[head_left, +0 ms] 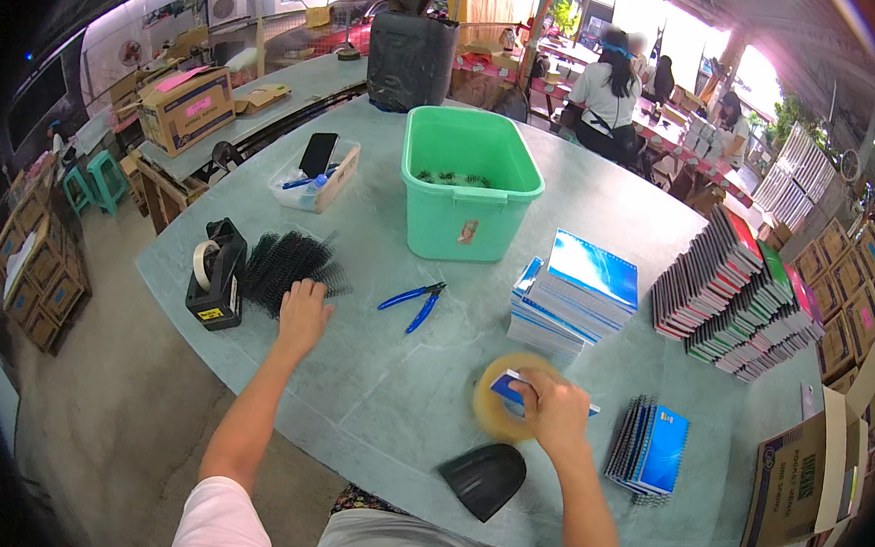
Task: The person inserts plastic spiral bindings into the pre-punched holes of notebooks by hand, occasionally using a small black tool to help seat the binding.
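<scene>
My left hand (302,315) reaches out to a pile of black binding coils (288,262) and rests on its near edge, fingers curled over it. My right hand (552,409) grips a small blue-covered notebook (508,385) just above the table, over a roll of clear packing tape (497,410) that looks blurred. Blue-handled pliers (414,300) lie between the two hands. A small stack of spiral notebooks (650,449) sits to the right of my right hand.
A green plastic bin (470,180) stands mid-table, with stacked blue notebooks (577,292) beside it and long rows of notebooks (737,297) at right. A black tape dispenser (217,273), a clear tray holding a phone (315,174), a black scoop-shaped object (485,477) and a cardboard box (808,477) are around. People sit at far tables.
</scene>
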### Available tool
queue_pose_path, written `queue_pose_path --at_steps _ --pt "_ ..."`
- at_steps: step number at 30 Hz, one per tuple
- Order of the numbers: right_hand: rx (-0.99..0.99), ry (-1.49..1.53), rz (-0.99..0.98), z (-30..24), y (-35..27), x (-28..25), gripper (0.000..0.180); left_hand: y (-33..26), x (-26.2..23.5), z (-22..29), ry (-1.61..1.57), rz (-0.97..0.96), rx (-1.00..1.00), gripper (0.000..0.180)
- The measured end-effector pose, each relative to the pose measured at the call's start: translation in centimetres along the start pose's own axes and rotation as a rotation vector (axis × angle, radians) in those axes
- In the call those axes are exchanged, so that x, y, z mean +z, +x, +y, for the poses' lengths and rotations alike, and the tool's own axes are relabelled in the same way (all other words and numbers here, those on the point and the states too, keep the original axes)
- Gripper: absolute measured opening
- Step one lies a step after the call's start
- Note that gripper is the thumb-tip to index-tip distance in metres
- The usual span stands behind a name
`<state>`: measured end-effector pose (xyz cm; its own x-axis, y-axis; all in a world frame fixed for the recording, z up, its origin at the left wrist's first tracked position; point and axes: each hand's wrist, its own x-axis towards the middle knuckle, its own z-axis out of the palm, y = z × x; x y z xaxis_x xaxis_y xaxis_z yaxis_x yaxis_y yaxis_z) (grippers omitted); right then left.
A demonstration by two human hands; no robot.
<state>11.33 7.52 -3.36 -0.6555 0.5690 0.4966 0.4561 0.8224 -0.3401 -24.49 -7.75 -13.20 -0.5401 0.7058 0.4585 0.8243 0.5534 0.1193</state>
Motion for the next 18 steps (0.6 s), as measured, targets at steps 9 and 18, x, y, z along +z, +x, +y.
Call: queue_pose_path --at_steps 9,18 --pt "0.071 -0.028 -0.12 -0.9 1.0 0.5 0.017 3.5 -1.1 1.5 0.076 -0.102 0.079 0.014" --pt "0.03 0.087 -0.126 -0.7 1.2 0.0 0.015 -1.1 0.4 10.1 -0.148 -0.248 0.326 0.025"
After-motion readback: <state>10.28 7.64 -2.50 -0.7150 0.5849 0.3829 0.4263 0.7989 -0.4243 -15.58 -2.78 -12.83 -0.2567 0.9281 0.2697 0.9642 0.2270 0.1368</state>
